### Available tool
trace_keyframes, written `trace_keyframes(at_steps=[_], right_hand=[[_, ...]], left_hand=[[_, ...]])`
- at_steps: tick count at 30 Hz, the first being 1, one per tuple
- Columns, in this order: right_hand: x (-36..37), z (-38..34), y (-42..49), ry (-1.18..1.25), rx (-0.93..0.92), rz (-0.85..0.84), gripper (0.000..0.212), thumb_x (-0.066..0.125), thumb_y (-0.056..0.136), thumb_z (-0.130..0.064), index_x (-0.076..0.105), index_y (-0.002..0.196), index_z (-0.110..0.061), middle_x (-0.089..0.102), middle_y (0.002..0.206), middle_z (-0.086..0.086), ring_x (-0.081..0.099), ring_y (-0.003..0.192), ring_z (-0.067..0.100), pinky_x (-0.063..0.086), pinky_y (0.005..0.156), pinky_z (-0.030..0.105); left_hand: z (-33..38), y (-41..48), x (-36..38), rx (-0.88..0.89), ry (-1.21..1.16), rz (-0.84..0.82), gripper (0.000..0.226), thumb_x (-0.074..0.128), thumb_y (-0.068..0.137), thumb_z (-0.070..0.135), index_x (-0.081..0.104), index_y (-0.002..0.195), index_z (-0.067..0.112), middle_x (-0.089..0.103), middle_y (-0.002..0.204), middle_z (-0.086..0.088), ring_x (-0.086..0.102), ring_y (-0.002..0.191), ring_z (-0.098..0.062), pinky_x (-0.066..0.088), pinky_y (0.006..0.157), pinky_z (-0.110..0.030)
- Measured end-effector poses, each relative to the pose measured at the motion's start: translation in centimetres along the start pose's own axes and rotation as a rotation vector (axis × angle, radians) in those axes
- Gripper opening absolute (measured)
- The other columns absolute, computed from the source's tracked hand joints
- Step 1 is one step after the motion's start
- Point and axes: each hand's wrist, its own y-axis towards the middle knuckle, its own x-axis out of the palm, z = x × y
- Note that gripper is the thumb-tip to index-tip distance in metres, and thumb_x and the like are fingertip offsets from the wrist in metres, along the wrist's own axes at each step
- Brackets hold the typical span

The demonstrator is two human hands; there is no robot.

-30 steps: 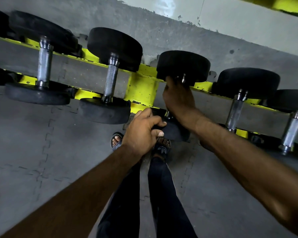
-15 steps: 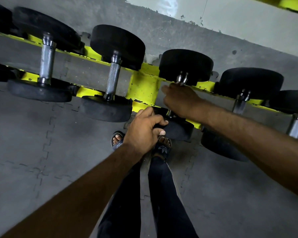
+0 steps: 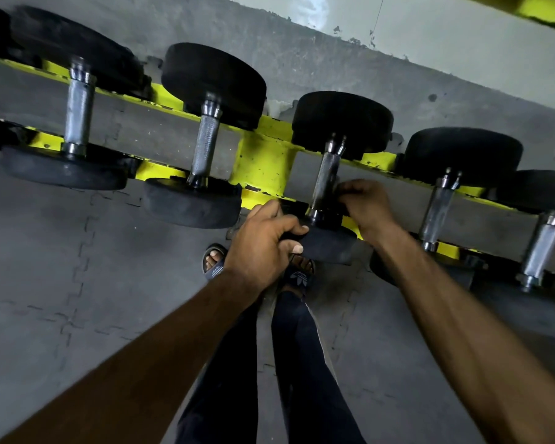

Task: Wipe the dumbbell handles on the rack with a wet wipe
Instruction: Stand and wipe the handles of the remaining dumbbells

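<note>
Several black-headed dumbbells with steel handles lie across a yellow rack [image 3: 263, 161]. My right hand [image 3: 367, 205] curls its fingers against the lower part of the middle dumbbell's knurled handle [image 3: 326, 169], just above the near collar. No wipe shows; anything under the fingers is hidden. My left hand [image 3: 263, 245] grips the rim of that dumbbell's near head [image 3: 332, 246], thumb on its face. The handle's upper part is bare up to the far head [image 3: 342, 120].
Neighbouring dumbbells lie to the left [image 3: 204, 149] and right [image 3: 436, 206] of the middle one, close on both sides. My legs and sandalled feet [image 3: 297, 274] stand right under the rack on grey interlocking floor mats [image 3: 77, 283]. A grey wall runs behind.
My right hand has slid down the middle handle, from just under the far head to the near collar, baring the upper part. The left hand has kept its grip on the near head.
</note>
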Motion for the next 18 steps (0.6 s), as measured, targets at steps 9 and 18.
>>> trace_keyframes(at_steps=[9, 18], right_hand=[[-0.9, -1.6, 2.9, 0.811, 0.169, -0.174, 0.008, 0.061, 0.093, 0.000, 0.066, 0.093, -0.006, 0.069, 0.090, 0.007, 0.068, 0.082, 0.016, 0.060, 0.079, 0.029], [-1.5, -1.8, 2.7, 0.432, 0.241, -0.270, 0.028, 0.052, 0.084, 0.020, 0.066, 0.092, -0.002, 0.072, 0.076, 0.007, 0.068, 0.073, 0.017, 0.059, 0.070, 0.022]], left_hand=[[0.1, 0.1, -0.1, 0.004, 0.011, -0.012, 0.021, 0.080, 0.074, 0.009, 0.073, 0.091, 0.020, 0.047, 0.085, 0.003, 0.048, 0.088, -0.023, 0.049, 0.075, -0.042], [0.1, 0.1, 0.0, 0.011, 0.011, -0.007, 0.020, 0.080, 0.073, 0.012, 0.072, 0.089, 0.022, 0.045, 0.084, 0.005, 0.048, 0.086, -0.022, 0.049, 0.074, -0.041]])
